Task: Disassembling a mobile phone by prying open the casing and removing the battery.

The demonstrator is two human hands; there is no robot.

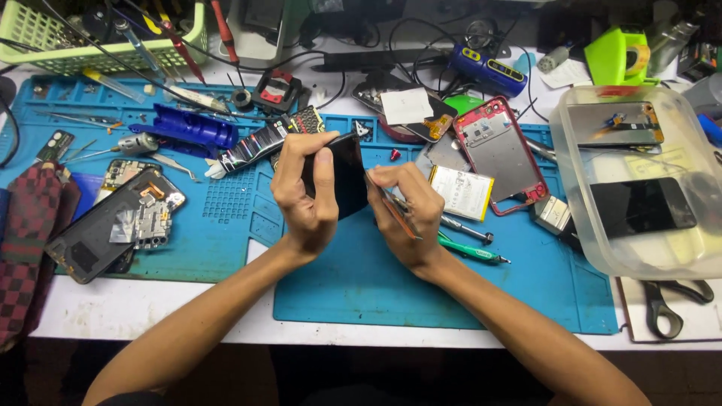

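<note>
Overhead view of a repair bench. The left hand (304,197) is closed around a black phone (342,174), thumb laid along its face, holding it on edge above the middle of the blue work mat (361,286). The right hand (410,218) is curled shut on a thin orange-tinted pry tool (395,210), its tip set against the phone's right edge.

The mat covers most of a white tabletop (128,308), whose scuffed front edge shows at 6 to 7 o'clock. At 9 o'clock of the hands lies an opened dark phone (113,222) with its boards exposed; beyond it, at the far left edge, a red-and-black checked cloth (26,240). At 10 o'clock, a blue cylindrical tool (188,128). At 2 o'clock, a red phone frame (500,150), with a white battery (461,192) just beside it. Green-handled tweezers (470,252) lie at 4 o'clock, touching the mat. At 3 o'clock, a clear plastic tub (677,256) holds phone screens. Black-handled scissors (669,301) rest at 4 o'clock near the table's right edge. A pale green basket (45,41) of tools stands at 11 o'clock, with dark cables (421,45) tangled along the back.
</note>
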